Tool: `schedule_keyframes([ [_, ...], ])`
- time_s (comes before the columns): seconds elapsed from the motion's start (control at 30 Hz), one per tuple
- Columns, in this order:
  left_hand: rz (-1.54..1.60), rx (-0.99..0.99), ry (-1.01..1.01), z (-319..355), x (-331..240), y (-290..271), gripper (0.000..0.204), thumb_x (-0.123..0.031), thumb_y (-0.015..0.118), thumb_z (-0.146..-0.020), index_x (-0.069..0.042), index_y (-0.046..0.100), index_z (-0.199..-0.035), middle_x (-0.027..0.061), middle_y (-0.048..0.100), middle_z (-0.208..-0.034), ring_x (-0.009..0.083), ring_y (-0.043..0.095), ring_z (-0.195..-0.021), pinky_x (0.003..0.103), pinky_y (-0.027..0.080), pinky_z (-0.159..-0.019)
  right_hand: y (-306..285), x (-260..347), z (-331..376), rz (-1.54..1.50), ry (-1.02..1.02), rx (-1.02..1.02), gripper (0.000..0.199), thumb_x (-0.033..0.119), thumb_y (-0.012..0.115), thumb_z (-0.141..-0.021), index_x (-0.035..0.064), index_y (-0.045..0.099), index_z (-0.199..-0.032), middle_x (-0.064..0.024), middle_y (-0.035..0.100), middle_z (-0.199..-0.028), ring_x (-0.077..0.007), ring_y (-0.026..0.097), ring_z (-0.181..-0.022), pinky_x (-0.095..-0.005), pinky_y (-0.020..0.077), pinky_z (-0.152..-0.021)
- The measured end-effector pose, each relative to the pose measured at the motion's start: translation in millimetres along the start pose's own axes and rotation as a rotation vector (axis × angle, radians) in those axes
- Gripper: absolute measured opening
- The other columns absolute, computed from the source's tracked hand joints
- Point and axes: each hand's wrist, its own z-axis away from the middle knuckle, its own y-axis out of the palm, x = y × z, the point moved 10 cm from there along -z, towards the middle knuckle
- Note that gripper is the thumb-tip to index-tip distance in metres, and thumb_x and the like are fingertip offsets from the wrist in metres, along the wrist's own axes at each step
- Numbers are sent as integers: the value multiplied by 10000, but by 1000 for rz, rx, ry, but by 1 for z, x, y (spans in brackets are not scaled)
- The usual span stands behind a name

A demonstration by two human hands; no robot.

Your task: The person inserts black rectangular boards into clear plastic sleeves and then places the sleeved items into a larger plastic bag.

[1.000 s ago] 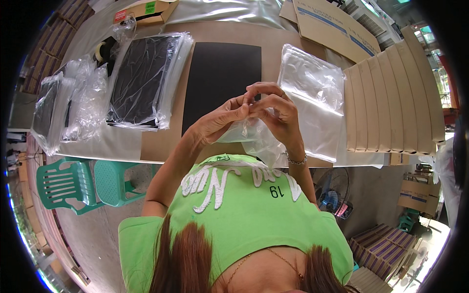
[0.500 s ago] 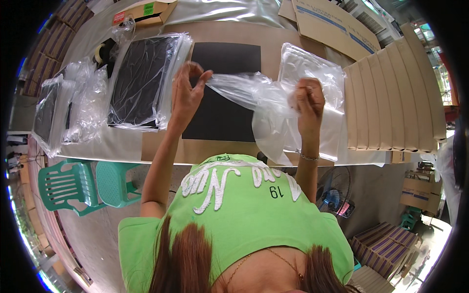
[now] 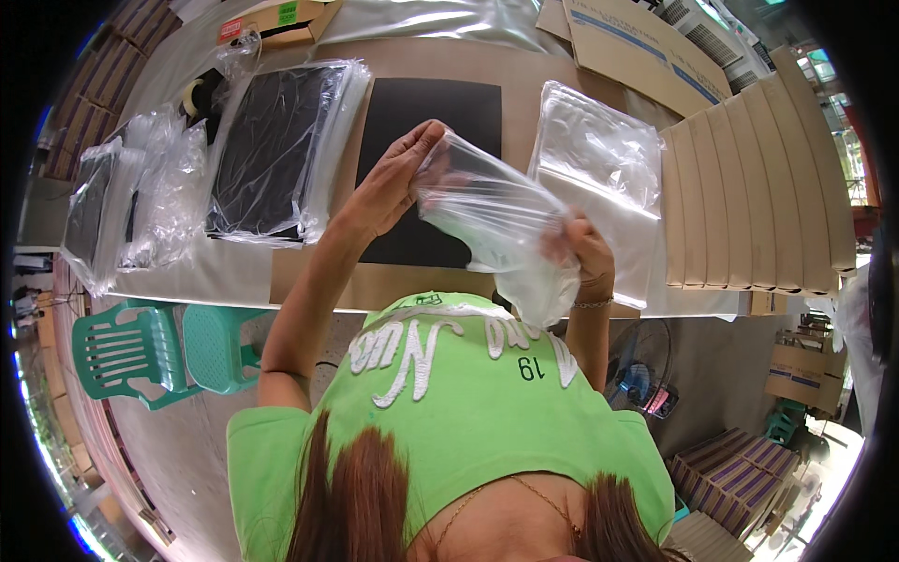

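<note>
A clear plastic bag [image 3: 510, 211] is stretched between my two hands, with pleats running along it. My left hand [image 3: 398, 178] pinches one upper edge, and some of its fingers show through the film. The other end is gripped by my right hand [image 3: 585, 251], and the loose part hangs down near the table's front edge. Below the bag lies a black board [image 3: 431, 103], flat on brown cardboard and partly covered by my left hand and the film. To the right is a stack of clear plastic bags [image 3: 599, 150].
Left of the board sits a pile of bagged black boards [image 3: 272, 140], with more wrapped packs [image 3: 154, 197] and a tape roll [image 3: 195, 96] beyond. A row of tan cartons [image 3: 758, 187] stands at the right. Green plastic chairs [image 3: 131, 356] are below the table's left edge.
My left hand has moved right and taken hold of the bag's edge. The bag is now spread wider between both hands, and my right hand has come down slightly.
</note>
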Motion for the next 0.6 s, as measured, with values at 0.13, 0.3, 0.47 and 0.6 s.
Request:
schedule_keyframes([
  [0.13,-119,32,-219,10,24,4,298,-312,539,-908,-42,520,-1032,13,565,-817,29,541,-570,228,542,-554,-41,8,11,-483,-162,-131,333,337,516,-914,18,563,-1000,-78,596,-879,-171,586,-773,-291,480,-669],
  [0.3,-221,455,-249,34,38,11,363,-280,602,-875,-2,548,-1102,37,605,-875,50,534,-532,184,435,-408,-41,21,3,-711,-248,15,390,378,510,-902,13,555,-1033,-94,589,-926,-208,564,-831,-340,433,-730],
  [0.47,366,183,-119,23,12,-5,344,-289,480,-932,-88,476,-1211,40,563,-1136,149,525,-1055,293,469,-816,-29,-5,6,-747,-150,75,450,420,505,-890,8,546,-1066,-110,583,-973,-244,543,-890,-389,387,-790],
  [0.6,361,223,147,6,-20,-19,351,-305,418,-951,-71,482,-1204,75,562,-1163,204,540,-1072,379,390,-988,-8,-50,16,-655,52,91,498,453,500,-880,4,539,-1092,-123,577,-1010,-273,526,-937,-428,349,-838],
])
